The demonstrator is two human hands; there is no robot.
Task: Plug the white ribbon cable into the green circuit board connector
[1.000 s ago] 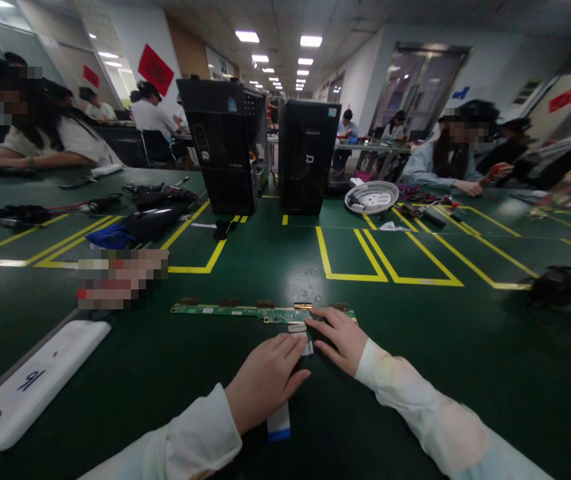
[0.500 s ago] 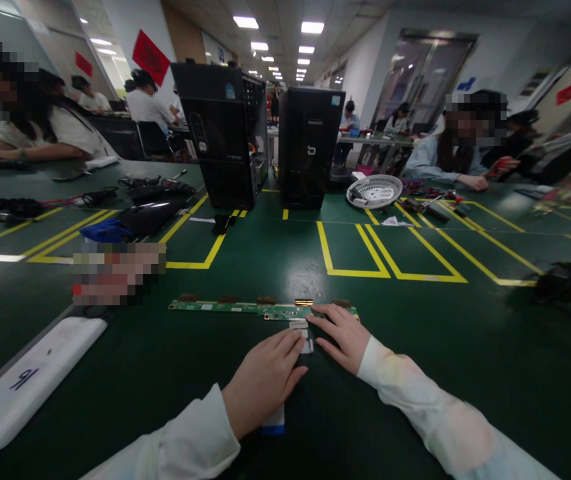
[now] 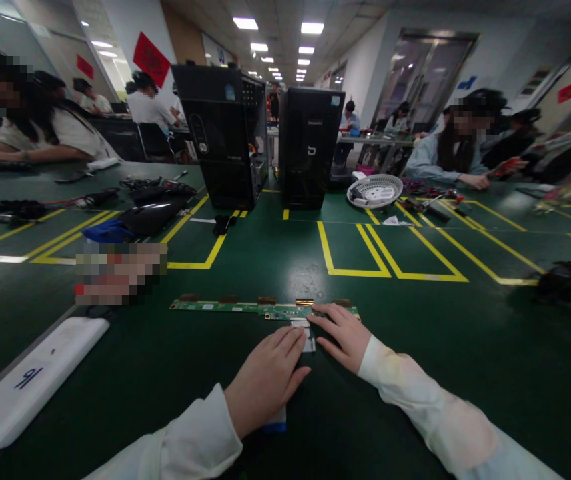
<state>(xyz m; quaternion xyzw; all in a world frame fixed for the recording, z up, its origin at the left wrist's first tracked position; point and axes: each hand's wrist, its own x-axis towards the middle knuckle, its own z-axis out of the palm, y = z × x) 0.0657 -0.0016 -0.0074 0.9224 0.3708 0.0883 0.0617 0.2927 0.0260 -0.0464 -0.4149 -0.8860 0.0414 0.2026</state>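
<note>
At frame centre, the left hand (image 3: 268, 377) covers a white ribbon cable (image 3: 309, 343), its grip indiscernible, while the right hand (image 3: 344, 338), loosely spread, touches the green circuit board (image 3: 281, 312), apparently steadying both, with straight alignment likely needed next.

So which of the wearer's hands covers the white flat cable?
The left hand lies over the white flat cable; the right hand is over the right part of the green circuit board.

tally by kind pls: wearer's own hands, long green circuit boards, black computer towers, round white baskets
Wearer's hands: 2 (left hand, right hand)
Long green circuit board: 1
Black computer towers: 2
Round white basket: 1
Total: 6
</note>
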